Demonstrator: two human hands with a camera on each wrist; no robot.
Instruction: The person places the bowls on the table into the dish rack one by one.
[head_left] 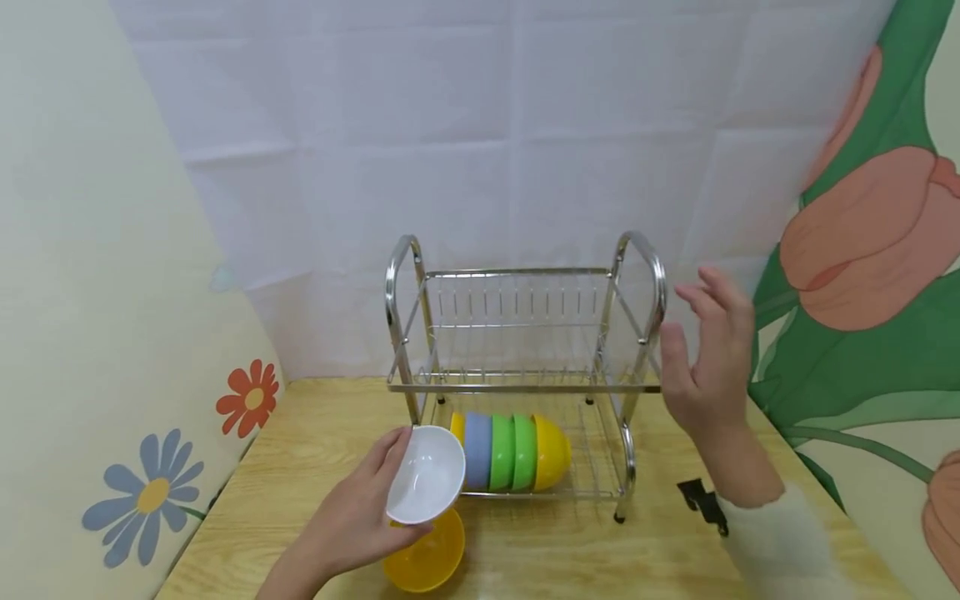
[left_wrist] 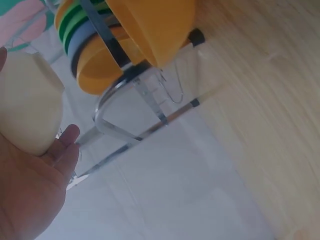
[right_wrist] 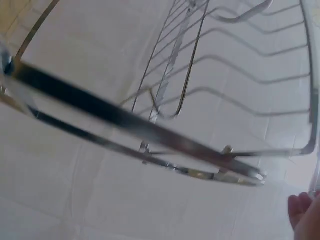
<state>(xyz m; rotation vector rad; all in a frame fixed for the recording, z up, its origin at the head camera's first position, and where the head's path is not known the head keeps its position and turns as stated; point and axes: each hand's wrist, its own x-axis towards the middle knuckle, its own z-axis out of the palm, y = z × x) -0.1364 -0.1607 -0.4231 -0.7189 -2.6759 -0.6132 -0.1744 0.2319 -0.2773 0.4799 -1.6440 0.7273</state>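
Observation:
My left hand [head_left: 356, 512] grips a white bowl [head_left: 429, 475] by its side, its hollow facing up toward me, in front of the rack's lower left corner. Seen from the left wrist, the bowl's pale outside [left_wrist: 27, 100] lies against the fingers. Below it on the table stands an orange-yellow bowl [head_left: 431, 560]. On the lower tier of a chrome dish rack [head_left: 517, 388], several bowls stand on edge in a row: yellow [head_left: 553, 452], green [head_left: 502, 452] and blue [head_left: 477, 451]. Beside the rack's upper right frame, my right hand [head_left: 708, 367] is raised, fingers loosely bent, holding nothing.
The rack's upper tier [head_left: 517, 325] shows wire slots. On the wooden table [head_left: 315, 450] to the right lies a black strap buckle [head_left: 702, 504] close to my right sleeve. White cloth [head_left: 450, 167] hangs behind, with flower-printed cloth at both sides.

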